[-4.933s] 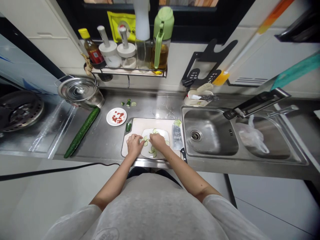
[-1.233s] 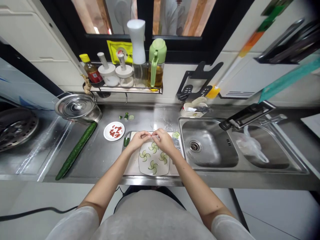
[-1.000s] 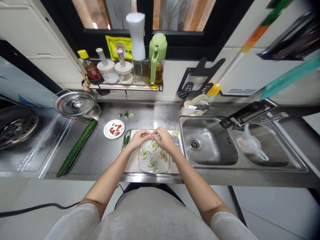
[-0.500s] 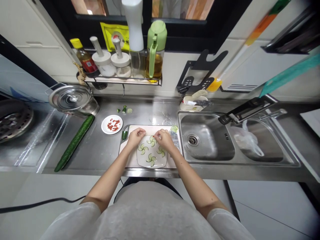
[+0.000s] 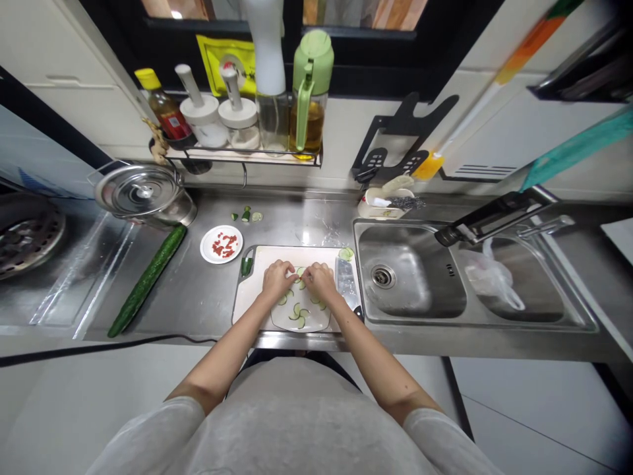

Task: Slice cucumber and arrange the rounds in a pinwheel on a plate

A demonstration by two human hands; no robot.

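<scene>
Left hand [image 5: 277,281], right hand [image 5: 320,282]: now closer together, fingertips over plate's [image 5: 317,320] far cucumber swirl [image 5: 300,270], grip unclear; work apparently centred there.

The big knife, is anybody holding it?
No, the knife lies on the cutting board, and the left hand and right hand are over the plate.

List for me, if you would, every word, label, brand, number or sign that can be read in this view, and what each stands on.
No text can be read with certainty.
Yellow packet: dark marks beside a round picture, too blurred to read.
Bottle with a yellow cap: a red label, its print too small to read.
Holder behind the sink: a small mark on its front, too small to read.
</scene>
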